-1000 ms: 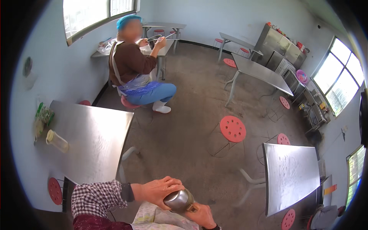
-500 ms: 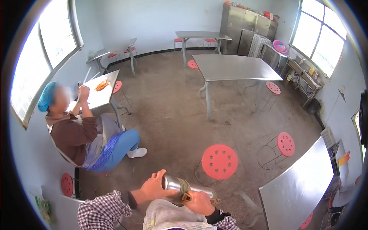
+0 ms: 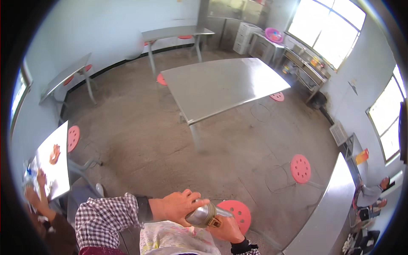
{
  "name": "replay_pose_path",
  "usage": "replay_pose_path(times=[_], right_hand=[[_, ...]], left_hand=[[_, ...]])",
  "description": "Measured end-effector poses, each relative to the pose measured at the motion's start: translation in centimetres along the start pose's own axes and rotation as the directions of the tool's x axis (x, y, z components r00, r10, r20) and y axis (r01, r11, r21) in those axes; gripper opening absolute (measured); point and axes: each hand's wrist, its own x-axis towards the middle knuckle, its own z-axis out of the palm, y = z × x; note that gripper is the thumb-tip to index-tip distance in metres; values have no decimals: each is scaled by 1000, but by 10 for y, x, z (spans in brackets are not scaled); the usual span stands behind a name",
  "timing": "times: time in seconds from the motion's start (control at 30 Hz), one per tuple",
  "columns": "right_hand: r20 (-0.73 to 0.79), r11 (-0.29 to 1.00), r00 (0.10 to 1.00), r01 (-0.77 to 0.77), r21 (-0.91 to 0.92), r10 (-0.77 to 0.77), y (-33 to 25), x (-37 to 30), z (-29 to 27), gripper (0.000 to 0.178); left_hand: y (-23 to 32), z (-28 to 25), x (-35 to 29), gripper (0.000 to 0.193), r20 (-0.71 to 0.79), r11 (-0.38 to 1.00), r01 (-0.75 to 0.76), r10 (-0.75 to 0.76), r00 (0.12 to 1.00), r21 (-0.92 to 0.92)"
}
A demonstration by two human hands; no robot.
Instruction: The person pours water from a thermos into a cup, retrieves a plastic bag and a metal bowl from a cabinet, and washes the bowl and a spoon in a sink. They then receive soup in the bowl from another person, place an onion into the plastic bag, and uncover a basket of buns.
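Note:
A silver metal thermos [image 3: 201,215] with an olive-brown band and strap buckle is held tilted in front of my body. My left hand [image 3: 180,206] is closed over its upper left end, fingers curled across the top. Around the body, beside the buckle, my right hand [image 3: 228,230] is wrapped. The lower end of the thermos is partly hidden behind that hand. A light patterned apron [image 3: 178,240] lies just below both hands.
A red round stool [image 3: 238,214] stands right behind my right hand. A steel table [image 3: 316,212] is at the right, another steel table [image 3: 225,87] ahead. At the left edge a co-worker's hands [image 3: 37,191] rest near a table [image 3: 59,170] holding orange-red food pieces [image 3: 55,154].
The view has swung to the right, so the co-worker is now cut off at the left edge. My left hand has shifted further over the thermos's end.

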Motion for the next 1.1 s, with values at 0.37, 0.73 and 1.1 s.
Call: replay_pose_path(times=[0.37, 0.73, 1.1], right_hand=[[-183, 946, 930, -296, 134, 317, 68, 156, -91, 37], [-485, 853, 726, -279, 441, 488, 130, 285, -256, 26], [-533, 861, 677, -431, 271, 507, 215, 361, -349, 27]], left_hand=[[-156, -115, 236, 99, 610, 690, 660, -394, 688, -298], [-316, -199, 427, 74, 168, 183, 311, -541, 824, -933], [-455, -188, 620, 83, -659, 619, -246, -630, 412, -746]])
